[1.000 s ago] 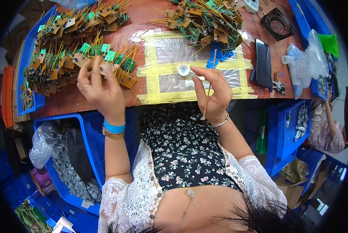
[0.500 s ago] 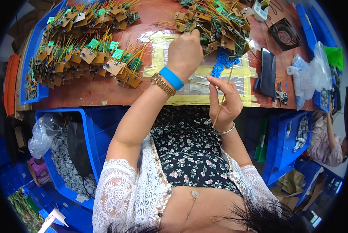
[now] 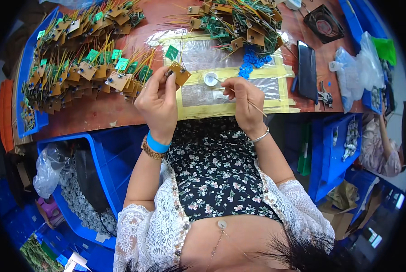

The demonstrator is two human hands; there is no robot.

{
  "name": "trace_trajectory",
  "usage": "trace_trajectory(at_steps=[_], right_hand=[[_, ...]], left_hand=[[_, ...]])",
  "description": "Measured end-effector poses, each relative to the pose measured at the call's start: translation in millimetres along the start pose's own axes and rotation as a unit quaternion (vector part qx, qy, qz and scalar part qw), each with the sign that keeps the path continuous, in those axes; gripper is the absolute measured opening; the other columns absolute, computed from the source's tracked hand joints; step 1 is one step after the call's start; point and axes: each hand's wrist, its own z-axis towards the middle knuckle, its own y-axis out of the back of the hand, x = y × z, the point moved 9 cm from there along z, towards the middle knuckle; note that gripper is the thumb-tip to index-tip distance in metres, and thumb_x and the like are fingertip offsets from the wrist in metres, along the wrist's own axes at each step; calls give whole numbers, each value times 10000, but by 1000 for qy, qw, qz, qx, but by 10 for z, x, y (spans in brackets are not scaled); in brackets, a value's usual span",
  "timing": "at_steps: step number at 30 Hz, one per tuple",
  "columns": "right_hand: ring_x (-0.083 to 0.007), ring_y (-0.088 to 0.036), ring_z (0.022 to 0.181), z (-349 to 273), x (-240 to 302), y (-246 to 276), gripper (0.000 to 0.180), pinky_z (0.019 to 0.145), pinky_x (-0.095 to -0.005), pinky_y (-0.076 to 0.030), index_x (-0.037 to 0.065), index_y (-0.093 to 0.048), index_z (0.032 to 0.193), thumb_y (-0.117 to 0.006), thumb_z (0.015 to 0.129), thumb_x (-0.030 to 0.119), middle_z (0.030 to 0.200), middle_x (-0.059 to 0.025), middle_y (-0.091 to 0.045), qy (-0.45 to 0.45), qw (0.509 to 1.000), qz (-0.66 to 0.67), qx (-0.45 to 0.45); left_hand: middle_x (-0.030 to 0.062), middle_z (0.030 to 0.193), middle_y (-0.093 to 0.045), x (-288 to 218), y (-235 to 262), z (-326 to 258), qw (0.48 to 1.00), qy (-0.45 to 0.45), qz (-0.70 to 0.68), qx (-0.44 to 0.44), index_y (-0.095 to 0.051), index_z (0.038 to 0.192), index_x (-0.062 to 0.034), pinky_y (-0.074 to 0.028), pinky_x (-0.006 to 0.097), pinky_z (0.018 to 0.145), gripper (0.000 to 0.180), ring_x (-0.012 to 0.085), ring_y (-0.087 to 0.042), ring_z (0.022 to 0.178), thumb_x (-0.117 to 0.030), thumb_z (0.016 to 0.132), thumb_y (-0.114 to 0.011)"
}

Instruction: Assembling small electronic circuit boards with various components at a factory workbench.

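My left hand (image 3: 159, 102) pinches a small brown circuit board (image 3: 180, 75) by its edge, above the near part of the taped sheet. A little green circuit board (image 3: 171, 52) stands just beyond it and seems joined to it by thin wires. In the fingers of my right hand (image 3: 247, 99) are thin wooden sticks (image 3: 258, 109); how many is hard to tell. One tip reaches a small round white cup (image 3: 209, 80) on the sheet. Behind that hand lies a heap of small blue parts (image 3: 252, 63).
Wired circuit boards fill a blue tray (image 3: 19, 109) at left; another pile (image 3: 243, 27) lies at the back. Toward the right are a dark phone (image 3: 307, 70), keys (image 3: 324, 96), a black fan (image 3: 324, 23) and plastic bags (image 3: 350, 81). Another person (image 3: 378, 152) sits far right.
My left hand has come back from the far pile toward the left, now with a circuit board in it. My right hand has shifted slightly left, and the white cup has come into sight.
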Motion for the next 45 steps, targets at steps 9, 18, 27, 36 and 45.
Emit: trace_trajectory(at_steps=[9,18,27,36,45], right_hand=[[-115,-587,675,2,5,-66,415,619,-247,-468,-39,-678,938,-433,1052,275,810,-91,-671,16,998,-52,14],[-111,-566,672,-45,320,-126,571,575,-226,-402,-45,-681,947,-372,1054,423,819,-92,-665,69,993,96,16],[-102,-565,674,-60,270,-230,554,579,-219,-416,-54,-678,954,-397,1049,413,837,-90,-668,47,991,122,37],[-183,-633,723,-54,442,-225,171,654,-280,-499,-21,-695,947,-607,952,125,879,-114,-687,115,992,-2,60],[-187,-641,764,-2,71,497,111,654,-278,-479,15,-695,995,-641,898,16,900,-97,-703,-3,994,36,-99]], left_hand=[[117,792,-678,-217,37,-89,984,-125,129,11,-673,1036,46,-517,283,583,145,167,-667,656,6,900,-646],[121,932,-702,322,-275,-360,931,245,-238,126,-589,1198,88,-588,281,701,277,151,-690,800,22,930,-594],[139,992,-683,191,-352,-429,895,291,-304,149,-539,1236,120,-607,290,788,327,177,-690,861,26,928,-593],[128,989,-683,175,-372,-443,894,283,-308,165,-542,1241,111,-602,284,790,337,166,-685,866,16,925,-607],[110,982,-671,276,-265,-396,910,273,-285,124,-545,1251,95,-604,293,786,347,155,-676,855,39,915,-605]])
